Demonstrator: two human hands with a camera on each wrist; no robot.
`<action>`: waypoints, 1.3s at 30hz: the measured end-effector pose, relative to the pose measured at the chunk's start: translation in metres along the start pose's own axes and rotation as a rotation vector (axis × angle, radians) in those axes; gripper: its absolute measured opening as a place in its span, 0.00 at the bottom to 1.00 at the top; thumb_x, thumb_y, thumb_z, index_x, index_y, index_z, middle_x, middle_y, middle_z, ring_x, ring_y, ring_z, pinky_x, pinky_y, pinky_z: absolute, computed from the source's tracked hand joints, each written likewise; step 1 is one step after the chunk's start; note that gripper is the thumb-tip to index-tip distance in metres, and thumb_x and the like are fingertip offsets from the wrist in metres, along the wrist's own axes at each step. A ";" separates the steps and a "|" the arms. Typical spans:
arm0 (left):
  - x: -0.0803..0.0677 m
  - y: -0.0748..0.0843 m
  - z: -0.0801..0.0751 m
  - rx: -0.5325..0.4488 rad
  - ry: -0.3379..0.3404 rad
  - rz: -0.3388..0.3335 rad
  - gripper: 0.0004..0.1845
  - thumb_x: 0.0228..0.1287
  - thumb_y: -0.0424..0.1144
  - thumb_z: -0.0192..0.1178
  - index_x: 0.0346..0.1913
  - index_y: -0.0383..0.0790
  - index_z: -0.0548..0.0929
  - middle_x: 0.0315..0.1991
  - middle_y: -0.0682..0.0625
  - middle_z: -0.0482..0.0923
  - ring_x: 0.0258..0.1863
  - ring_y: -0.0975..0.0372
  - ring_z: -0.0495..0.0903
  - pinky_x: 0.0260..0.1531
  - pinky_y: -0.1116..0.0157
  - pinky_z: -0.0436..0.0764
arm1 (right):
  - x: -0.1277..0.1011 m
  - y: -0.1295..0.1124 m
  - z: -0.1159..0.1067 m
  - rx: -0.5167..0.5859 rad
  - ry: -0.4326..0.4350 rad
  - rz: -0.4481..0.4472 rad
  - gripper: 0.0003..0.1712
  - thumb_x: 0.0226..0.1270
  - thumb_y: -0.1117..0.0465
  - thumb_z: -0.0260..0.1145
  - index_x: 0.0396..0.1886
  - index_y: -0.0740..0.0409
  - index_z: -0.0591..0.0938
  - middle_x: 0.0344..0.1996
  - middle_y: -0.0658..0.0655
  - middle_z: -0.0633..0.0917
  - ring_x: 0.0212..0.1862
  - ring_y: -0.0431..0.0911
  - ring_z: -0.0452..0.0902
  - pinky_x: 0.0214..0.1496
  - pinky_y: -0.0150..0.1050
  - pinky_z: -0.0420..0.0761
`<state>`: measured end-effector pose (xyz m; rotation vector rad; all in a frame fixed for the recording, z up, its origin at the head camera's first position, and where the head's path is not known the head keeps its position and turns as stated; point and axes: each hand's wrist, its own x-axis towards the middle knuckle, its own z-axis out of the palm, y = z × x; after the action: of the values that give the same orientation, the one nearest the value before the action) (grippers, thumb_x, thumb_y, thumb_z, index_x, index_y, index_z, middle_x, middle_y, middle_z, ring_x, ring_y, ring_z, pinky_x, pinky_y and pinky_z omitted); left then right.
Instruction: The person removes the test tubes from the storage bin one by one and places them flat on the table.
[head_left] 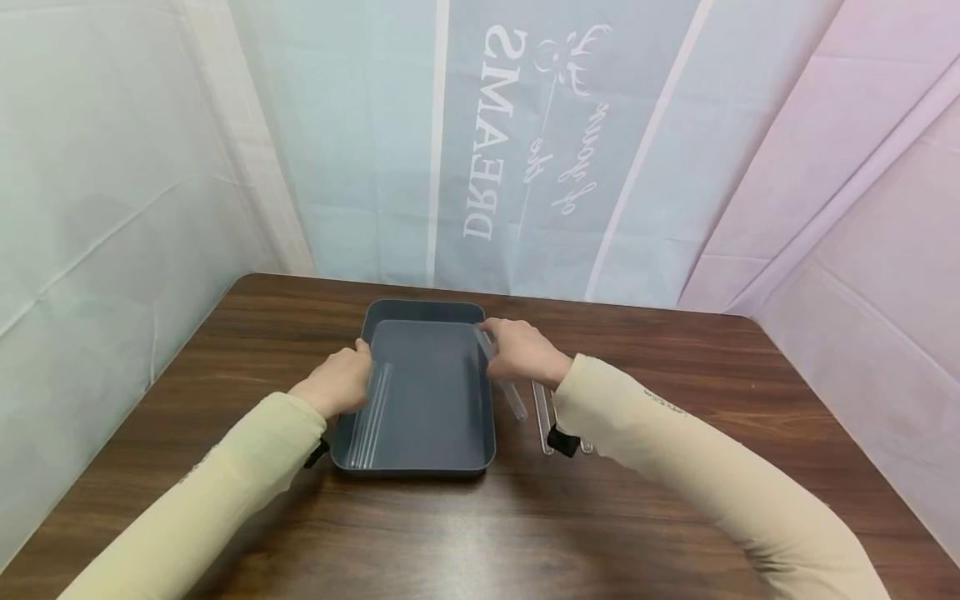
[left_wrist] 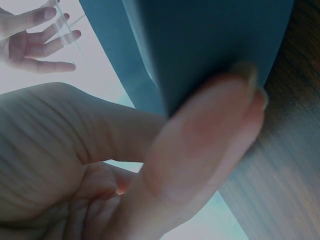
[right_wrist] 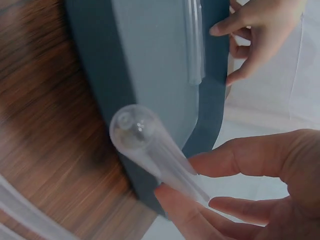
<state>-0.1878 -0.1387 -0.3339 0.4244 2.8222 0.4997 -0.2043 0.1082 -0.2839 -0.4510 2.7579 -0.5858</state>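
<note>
A grey-blue tray [head_left: 420,471] lies on the wooden table. My left hand [head_left: 341,379] grips its left rim, with the thumb [left_wrist: 200,150] pressed against the outer wall of the tray [left_wrist: 210,45]. My right hand [head_left: 521,350] pinches a clear plastic tube [head_left: 510,392] at the tray's right rim. The tube slants down outside the wall. In the right wrist view the tube's rounded end [right_wrist: 135,127] hangs beside the tray [right_wrist: 150,65]. A few more clear tubes [head_left: 372,412] lie inside the tray along its left wall.
More clear tubes [head_left: 542,417] lie on the table [head_left: 675,367] just right of the tray, partly hidden by my right sleeve. Pale fabric sheets wall in the table at the back and on both sides.
</note>
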 end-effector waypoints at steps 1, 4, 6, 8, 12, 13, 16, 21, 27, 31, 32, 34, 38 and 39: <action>0.000 0.000 0.000 0.002 0.003 0.002 0.35 0.58 0.19 0.45 0.67 0.10 0.46 0.10 0.48 0.66 0.07 0.66 0.57 0.09 0.73 0.59 | -0.001 0.003 0.000 -0.003 0.009 0.004 0.41 0.52 0.74 0.57 0.70 0.62 0.65 0.13 0.48 0.66 0.16 0.39 0.51 0.19 0.32 0.54; 0.000 0.000 0.000 0.002 0.000 0.003 0.35 0.58 0.19 0.45 0.67 0.10 0.46 0.10 0.47 0.66 0.06 0.66 0.58 0.09 0.73 0.59 | -0.004 0.014 -0.002 -0.011 0.037 0.017 0.40 0.54 0.73 0.58 0.70 0.62 0.64 0.20 0.53 0.74 0.18 0.41 0.57 0.21 0.33 0.58; 0.001 -0.001 0.000 0.005 -0.001 0.002 0.35 0.58 0.19 0.45 0.67 0.10 0.46 0.10 0.47 0.66 0.06 0.66 0.58 0.09 0.74 0.59 | -0.006 0.021 -0.003 -0.008 0.051 0.033 0.39 0.55 0.73 0.58 0.70 0.62 0.64 0.29 0.58 0.79 0.21 0.43 0.63 0.23 0.34 0.62; 0.002 -0.001 0.000 0.007 -0.008 -0.003 0.35 0.58 0.19 0.45 0.67 0.10 0.46 0.10 0.48 0.66 0.06 0.67 0.57 0.09 0.74 0.58 | -0.008 0.028 -0.003 -0.007 0.062 0.053 0.38 0.56 0.72 0.59 0.70 0.62 0.64 0.38 0.63 0.81 0.25 0.45 0.69 0.25 0.35 0.66; 0.003 -0.002 0.000 0.013 -0.023 -0.022 0.35 0.58 0.20 0.45 0.68 0.11 0.45 0.10 0.46 0.68 0.05 0.66 0.62 0.08 0.74 0.61 | -0.010 0.042 -0.002 -0.017 0.072 0.090 0.38 0.56 0.72 0.60 0.70 0.63 0.64 0.45 0.66 0.80 0.29 0.47 0.74 0.25 0.35 0.70; 0.003 -0.002 0.000 0.011 -0.028 -0.027 0.36 0.58 0.20 0.45 0.68 0.11 0.44 0.10 0.45 0.69 0.04 0.65 0.65 0.07 0.73 0.62 | -0.011 0.045 -0.002 -0.024 0.074 0.095 0.38 0.56 0.71 0.59 0.70 0.63 0.64 0.45 0.66 0.81 0.28 0.47 0.74 0.25 0.35 0.70; 0.004 -0.001 0.000 0.008 -0.036 -0.038 0.36 0.58 0.20 0.45 0.68 0.11 0.44 0.12 0.43 0.71 0.05 0.62 0.71 0.07 0.72 0.66 | -0.013 0.052 -0.002 -0.034 0.080 0.098 0.37 0.58 0.70 0.59 0.70 0.65 0.64 0.42 0.65 0.81 0.24 0.46 0.72 0.23 0.35 0.68; 0.003 -0.001 0.000 0.014 -0.015 -0.021 0.36 0.56 0.20 0.46 0.67 0.10 0.45 0.11 0.45 0.69 0.05 0.64 0.66 0.07 0.73 0.62 | -0.018 0.064 -0.003 0.009 0.070 0.101 0.37 0.57 0.71 0.57 0.70 0.66 0.63 0.29 0.60 0.80 0.17 0.42 0.62 0.19 0.34 0.63; 0.003 -0.001 0.000 0.037 0.008 0.003 0.36 0.54 0.20 0.47 0.66 0.09 0.47 0.11 0.49 0.65 0.07 0.67 0.57 0.09 0.75 0.57 | -0.022 0.083 -0.004 0.037 0.065 0.140 0.38 0.55 0.73 0.54 0.70 0.66 0.62 0.33 0.63 0.80 0.15 0.39 0.54 0.19 0.33 0.59; 0.003 0.000 -0.001 0.025 -0.008 -0.010 0.36 0.56 0.20 0.46 0.67 0.10 0.46 0.11 0.47 0.67 0.07 0.66 0.57 0.09 0.74 0.57 | -0.025 0.095 -0.004 0.038 0.064 0.185 0.39 0.54 0.73 0.54 0.71 0.66 0.62 0.43 0.68 0.80 0.15 0.39 0.54 0.18 0.32 0.59; 0.003 -0.001 -0.001 0.018 -0.013 -0.016 0.36 0.56 0.20 0.46 0.67 0.10 0.45 0.11 0.47 0.67 0.07 0.66 0.57 0.09 0.74 0.58 | -0.025 0.097 -0.004 0.036 0.064 0.197 0.40 0.53 0.73 0.54 0.71 0.66 0.62 0.42 0.68 0.80 0.15 0.39 0.53 0.18 0.32 0.58; 0.004 -0.001 -0.001 0.011 -0.019 -0.022 0.36 0.57 0.19 0.45 0.68 0.11 0.45 0.10 0.48 0.67 0.07 0.67 0.57 0.09 0.74 0.57 | -0.027 0.102 -0.005 0.032 0.068 0.206 0.40 0.53 0.74 0.54 0.70 0.67 0.62 0.41 0.66 0.79 0.16 0.39 0.56 0.18 0.32 0.59; 0.004 -0.002 0.001 0.003 -0.014 -0.021 0.37 0.57 0.19 0.46 0.68 0.11 0.44 0.10 0.49 0.65 0.06 0.67 0.58 0.09 0.74 0.58 | -0.030 0.111 -0.003 0.030 0.071 0.216 0.40 0.52 0.74 0.54 0.70 0.68 0.62 0.27 0.58 0.76 0.16 0.39 0.55 0.18 0.32 0.58; 0.004 -0.002 0.001 0.003 -0.012 -0.019 0.37 0.56 0.19 0.46 0.68 0.11 0.44 0.10 0.49 0.65 0.06 0.67 0.57 0.09 0.74 0.58 | -0.031 0.113 -0.002 0.030 0.072 0.216 0.40 0.51 0.74 0.53 0.69 0.69 0.62 0.25 0.57 0.75 0.16 0.39 0.54 0.18 0.32 0.58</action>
<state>-0.1916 -0.1389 -0.3362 0.4001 2.8128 0.4874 -0.2044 0.2183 -0.3245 -0.1246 2.8117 -0.5985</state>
